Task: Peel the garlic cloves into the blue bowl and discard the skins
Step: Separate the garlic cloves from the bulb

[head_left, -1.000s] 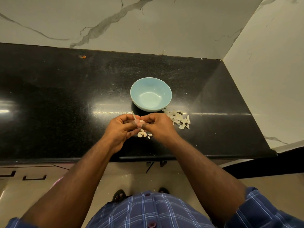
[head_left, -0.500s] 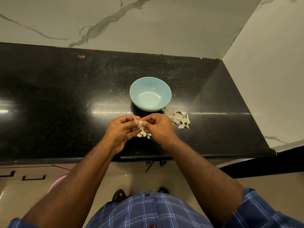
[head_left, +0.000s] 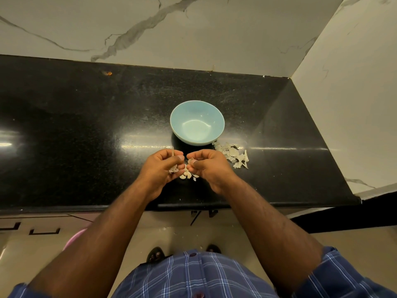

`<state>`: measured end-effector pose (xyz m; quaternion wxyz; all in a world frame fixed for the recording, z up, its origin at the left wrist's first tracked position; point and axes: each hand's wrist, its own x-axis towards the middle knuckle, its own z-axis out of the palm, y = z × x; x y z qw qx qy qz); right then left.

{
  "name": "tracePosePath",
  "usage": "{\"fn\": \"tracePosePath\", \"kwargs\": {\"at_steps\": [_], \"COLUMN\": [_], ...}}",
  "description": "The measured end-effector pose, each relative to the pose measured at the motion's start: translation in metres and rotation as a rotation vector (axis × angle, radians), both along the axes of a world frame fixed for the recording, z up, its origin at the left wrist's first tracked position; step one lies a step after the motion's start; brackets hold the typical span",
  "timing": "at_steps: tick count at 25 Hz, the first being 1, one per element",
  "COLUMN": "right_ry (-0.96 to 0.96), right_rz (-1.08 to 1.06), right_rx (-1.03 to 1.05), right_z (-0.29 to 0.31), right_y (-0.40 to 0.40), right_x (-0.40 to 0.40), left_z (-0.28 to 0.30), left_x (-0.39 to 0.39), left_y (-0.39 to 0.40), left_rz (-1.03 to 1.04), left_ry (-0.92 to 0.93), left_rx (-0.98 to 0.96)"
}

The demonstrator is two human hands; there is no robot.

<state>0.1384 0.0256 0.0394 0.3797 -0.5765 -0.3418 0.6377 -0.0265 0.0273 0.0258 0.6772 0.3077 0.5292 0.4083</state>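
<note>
Fingers (head_left: 194,161) of right hand (head_left: 207,166) pinch a small garlic piece, left hand (head_left: 160,167) curls round papery skin, cloves (head_left: 186,174) lying on the surface (head_left: 86,130) between them; peeling under way, blue bowl (head_left: 197,123) apparently empty, next likely stripping skin onto the scrap pile (head_left: 233,153).

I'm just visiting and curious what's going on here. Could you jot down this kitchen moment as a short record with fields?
setting: black countertop against marble-look walls
blue bowl: upright on the counter, looks empty
left hand: fingers curled, pinching garlic and skin
right hand: fingers curled, pinching a small garlic piece
garlic pieces: on the counter between the hands
skin pile: right of the bowl, on the counter
progress: no peeled clove in the bowl yet
</note>
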Motion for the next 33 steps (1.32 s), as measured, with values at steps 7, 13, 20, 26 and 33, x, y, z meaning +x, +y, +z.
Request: {"fn": "tracePosePath", "kwargs": {"at_steps": [7, 13, 20, 26, 33], "right_ry": [-0.114, -0.647, -0.585, -0.48, -0.305], "right_rz": [0.071, 0.161, 0.195, 0.09, 0.233], "right_rx": [0.028, 0.083, 0.068, 0.144, 0.278], "right_z": [0.002, -0.006, -0.008, 0.002, 0.007], "right_y": [0.001, 0.009, 0.008, 0.004, -0.007], "right_x": [0.005, 0.016, 0.012, 0.021, -0.001], "left_z": [-0.002, -0.014, -0.013, 0.006, 0.013], "left_x": [0.0, -0.006, -0.01, -0.026, -0.019], "left_y": [0.0, 0.005, 0.008, 0.009, 0.002], "left_rz": [-0.08, -0.136, -0.13, -0.075, -0.124], "left_ry": [0.235, 0.566, 0.448, -0.062, -0.113], "left_rx": [0.066, 0.111, -0.023, -0.139, -0.035]}}
